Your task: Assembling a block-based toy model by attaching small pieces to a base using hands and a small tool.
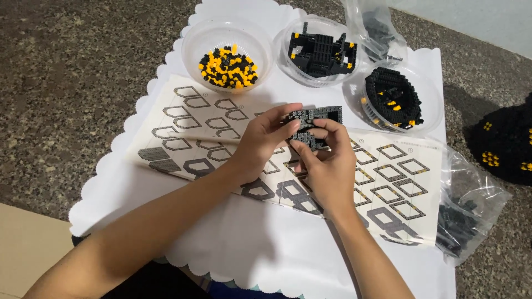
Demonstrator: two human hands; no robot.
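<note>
A flat black and grey brick assembly is held above the instruction sheet. My left hand grips its left end with fingers on top. My right hand holds its lower edge from beneath, fingertips pressed to the bricks. Both hands meet at the middle of the white scalloped mat.
Three clear bowls stand at the back: one with yellow and black small bricks, one with a black built part, one with black bricks. Clear plastic bags lie at the right and back. A black and yellow built model sits at the right edge.
</note>
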